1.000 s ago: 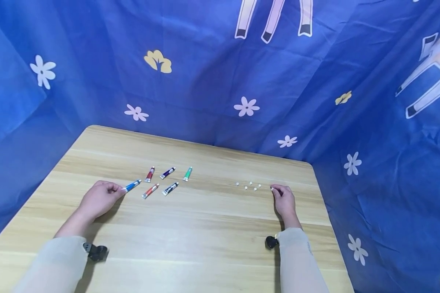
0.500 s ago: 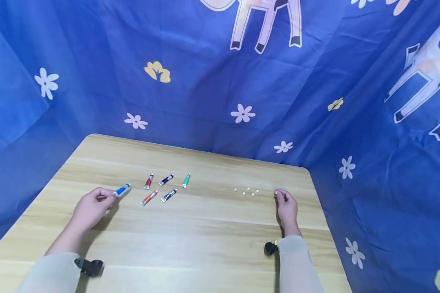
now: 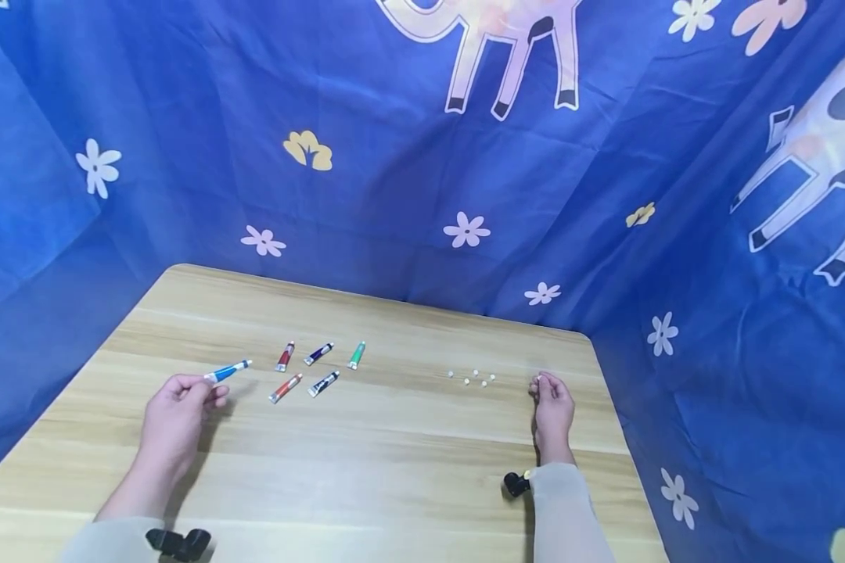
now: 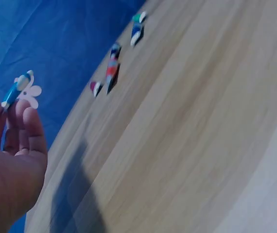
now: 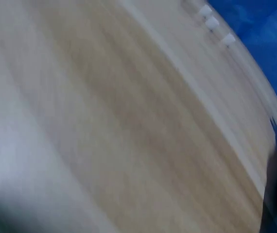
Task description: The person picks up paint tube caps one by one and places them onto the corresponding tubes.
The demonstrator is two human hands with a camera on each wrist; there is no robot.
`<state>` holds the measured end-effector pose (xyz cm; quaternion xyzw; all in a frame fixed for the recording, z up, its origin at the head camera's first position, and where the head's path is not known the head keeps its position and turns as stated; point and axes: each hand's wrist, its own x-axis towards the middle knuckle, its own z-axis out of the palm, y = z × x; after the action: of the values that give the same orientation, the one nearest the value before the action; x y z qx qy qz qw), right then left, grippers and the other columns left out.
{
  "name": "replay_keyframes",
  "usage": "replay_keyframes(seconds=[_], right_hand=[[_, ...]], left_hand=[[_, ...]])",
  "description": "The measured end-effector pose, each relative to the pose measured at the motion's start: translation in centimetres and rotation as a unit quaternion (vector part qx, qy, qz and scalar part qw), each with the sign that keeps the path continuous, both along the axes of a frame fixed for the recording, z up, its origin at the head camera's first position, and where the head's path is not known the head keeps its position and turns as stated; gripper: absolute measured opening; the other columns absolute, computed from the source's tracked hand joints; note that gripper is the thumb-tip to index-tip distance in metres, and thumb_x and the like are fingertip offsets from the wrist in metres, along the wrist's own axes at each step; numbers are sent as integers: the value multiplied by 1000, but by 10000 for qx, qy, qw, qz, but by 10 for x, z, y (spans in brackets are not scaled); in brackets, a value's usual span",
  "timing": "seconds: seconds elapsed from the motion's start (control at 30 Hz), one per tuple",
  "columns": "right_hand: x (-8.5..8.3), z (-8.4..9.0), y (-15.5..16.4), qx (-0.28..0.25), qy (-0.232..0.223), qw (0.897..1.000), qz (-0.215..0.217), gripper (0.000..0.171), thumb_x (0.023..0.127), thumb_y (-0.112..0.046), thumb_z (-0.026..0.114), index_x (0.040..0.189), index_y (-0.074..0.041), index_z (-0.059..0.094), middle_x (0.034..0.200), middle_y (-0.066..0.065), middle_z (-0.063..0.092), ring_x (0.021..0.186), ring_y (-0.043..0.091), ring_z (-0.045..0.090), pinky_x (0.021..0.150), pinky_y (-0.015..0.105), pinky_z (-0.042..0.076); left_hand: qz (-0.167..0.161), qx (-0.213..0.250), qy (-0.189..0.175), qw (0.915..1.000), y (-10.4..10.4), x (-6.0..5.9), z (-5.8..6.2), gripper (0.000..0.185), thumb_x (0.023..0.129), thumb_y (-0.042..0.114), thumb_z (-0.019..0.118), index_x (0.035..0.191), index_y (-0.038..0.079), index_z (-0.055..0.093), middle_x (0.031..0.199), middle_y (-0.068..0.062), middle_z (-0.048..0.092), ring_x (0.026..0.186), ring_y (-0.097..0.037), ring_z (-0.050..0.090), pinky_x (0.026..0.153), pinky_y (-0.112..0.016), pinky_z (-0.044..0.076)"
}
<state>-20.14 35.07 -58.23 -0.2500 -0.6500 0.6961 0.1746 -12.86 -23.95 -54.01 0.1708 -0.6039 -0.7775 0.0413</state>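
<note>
My left hand (image 3: 174,422) pinches the crimped end of a blue paint tube (image 3: 228,371) between thumb and fingers, raised off the table; the tube's nozzle end points right and away. In the left wrist view the same blue tube (image 4: 17,91) rises above the fingertips. Several other paint tubes lie to its right: a dark red tube (image 3: 285,356), a purple tube (image 3: 319,354), a green tube (image 3: 356,355), an orange tube (image 3: 285,388) and a black tube (image 3: 324,384). At the right, my right hand (image 3: 553,414) pinches a small white cap (image 3: 538,379), mostly hidden by the fingertips.
Several small white caps (image 3: 475,373) lie on the wooden table (image 3: 366,469) left of the right hand. A blue patterned cloth (image 3: 387,195) hangs behind the table and along its sides. Each wrist carries a black camera (image 3: 516,484).
The left hand has drawn the blue tube left, away from the other tubes, and raised it. The right hand has moved slightly right from the white caps with one in its fingers.
</note>
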Motion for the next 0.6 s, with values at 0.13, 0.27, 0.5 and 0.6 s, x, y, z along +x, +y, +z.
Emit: replay_keyframes(seconds=[0.13, 0.27, 0.5, 0.6], right_hand=[[1, 6, 3, -1602, 761, 9826, -550, 33, 113, -14, 56, 139, 6, 57, 97, -2, 72, 86, 7, 64, 77, 16, 54], [5, 14, 5, -3150, 1212, 9397, -560, 34, 115, -14, 49, 146, -1, 48, 95, -4, 64, 83, 6, 56, 74, 15, 46], [15, 26, -4, -4496, 1431, 8807, -426, 26, 115, -22, 49, 140, -16, 52, 96, -5, 61, 82, 7, 52, 76, 19, 38], [20, 27, -11, -4946, 1648, 8523, -418, 19, 115, -24, 50, 130, -17, 57, 94, -3, 63, 82, 9, 56, 77, 19, 42]], left_hand=[[238, 198, 59, 9995, 9, 3, -5, 4, 112, 9, 53, 111, 5, 53, 91, 12, 75, 82, -2, 73, 78, -15, 61], [510, 705, 94, 9962, 12, 3, -9, 3, 113, 7, 52, 110, 9, 53, 97, 9, 71, 83, -3, 73, 77, -17, 61], [294, 2273, -46, 9734, 13, 9, -1, 14, 114, 22, 56, 122, 12, 50, 111, 3, 65, 98, -8, 67, 91, -17, 59], [128, 2881, 7, 9575, 16, 11, 4, 16, 115, 22, 53, 126, 13, 46, 110, 1, 66, 100, -10, 68, 94, -18, 59]])
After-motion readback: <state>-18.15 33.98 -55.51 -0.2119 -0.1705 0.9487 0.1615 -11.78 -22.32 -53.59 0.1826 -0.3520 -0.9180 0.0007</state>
